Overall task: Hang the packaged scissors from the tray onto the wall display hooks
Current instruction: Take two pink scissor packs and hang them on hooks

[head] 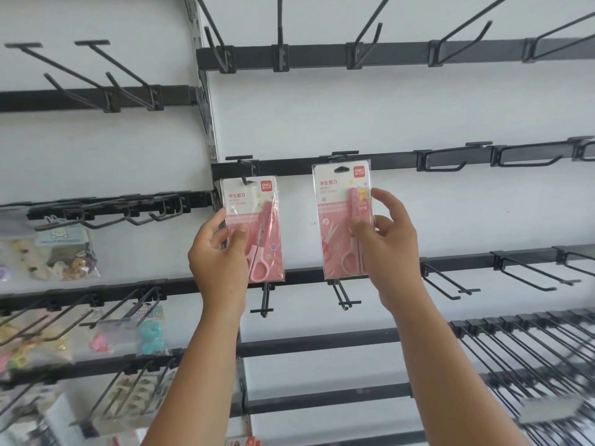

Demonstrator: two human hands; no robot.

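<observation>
Two pink packs of scissors are held up against the white wall. My left hand (219,252) grips the left pack (257,226) by its lower left side; the tip of a black hook (241,170) pokes through that pack's top hole. My right hand (386,243) holds the right pack (341,220) by its right edge, with its hang hole just under another black hook (344,155); whether the hook is through the hole is unclear. The tray is out of view.
Black rails (386,54) with many bare hooks run across the wall above, right and below. Two short hooks (346,299) stick out just under the packs. On the left hang bags of small trinkets (64,252) and other packaged goods.
</observation>
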